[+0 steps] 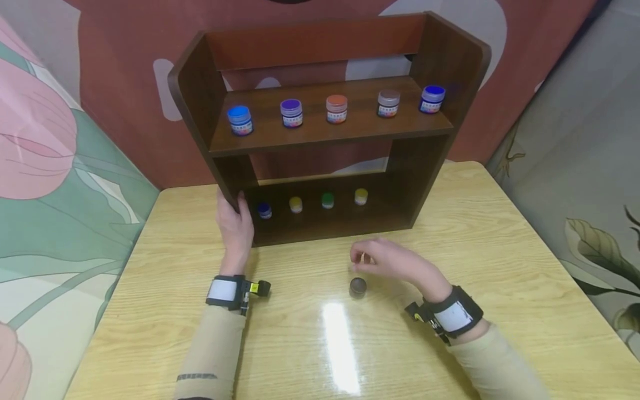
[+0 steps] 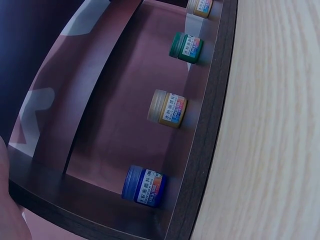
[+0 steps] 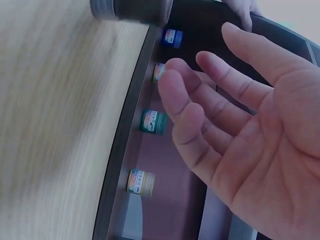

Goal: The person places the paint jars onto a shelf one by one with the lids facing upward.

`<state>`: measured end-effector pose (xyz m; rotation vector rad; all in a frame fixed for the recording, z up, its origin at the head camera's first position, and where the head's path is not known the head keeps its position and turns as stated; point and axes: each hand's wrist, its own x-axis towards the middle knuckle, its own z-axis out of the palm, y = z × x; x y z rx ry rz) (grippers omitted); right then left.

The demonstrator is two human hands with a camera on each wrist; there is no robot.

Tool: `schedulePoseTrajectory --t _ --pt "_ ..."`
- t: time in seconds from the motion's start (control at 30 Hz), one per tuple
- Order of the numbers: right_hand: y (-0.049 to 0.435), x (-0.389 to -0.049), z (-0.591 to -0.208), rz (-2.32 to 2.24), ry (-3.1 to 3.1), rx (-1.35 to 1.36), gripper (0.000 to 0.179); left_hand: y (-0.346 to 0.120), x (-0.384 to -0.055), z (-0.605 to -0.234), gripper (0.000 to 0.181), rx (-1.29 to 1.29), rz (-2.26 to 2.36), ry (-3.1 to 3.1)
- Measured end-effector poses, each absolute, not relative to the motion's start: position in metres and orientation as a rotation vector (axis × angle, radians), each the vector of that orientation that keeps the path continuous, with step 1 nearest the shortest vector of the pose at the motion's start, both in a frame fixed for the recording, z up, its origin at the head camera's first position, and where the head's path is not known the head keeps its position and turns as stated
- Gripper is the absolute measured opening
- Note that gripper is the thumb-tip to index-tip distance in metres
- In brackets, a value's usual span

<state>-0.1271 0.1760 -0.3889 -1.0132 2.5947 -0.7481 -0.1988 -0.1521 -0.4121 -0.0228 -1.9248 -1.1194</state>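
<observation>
A dark brown two-tier shelf stands on the table. My left hand grips the lower part of its left side panel, thumb at the front edge. At the edge of the left wrist view, only part of this hand shows beside the panel. On the table in front of the shelf is a small dark brown paint jar. Above and behind it hovers my right hand, apart from the jar. Its fingers curve loosely with nothing between them in the right wrist view, where the jar is partly cut off.
Several paint jars line the upper shelf, from a light blue jar to a dark blue jar. The lower shelf holds a blue jar, a green jar and two yellow jars. Patterned cloth hangs behind the table.
</observation>
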Motion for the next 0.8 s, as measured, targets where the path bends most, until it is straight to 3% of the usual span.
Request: schedulePoseTrajectory --t 0.33,0.8 --pt "0.172 -0.113 -0.394 -0.748 2.462 -0.973 0.028 -0.152 -0.199 -0.413 0.041 -0.027 -1.113 -1.911" --pt "0.162 -0.103 -0.405 -0.603 2.531 -1.040 0.024 -0.153 -0.198 -0.411 0.040 -0.016 -1.116 -1.938"
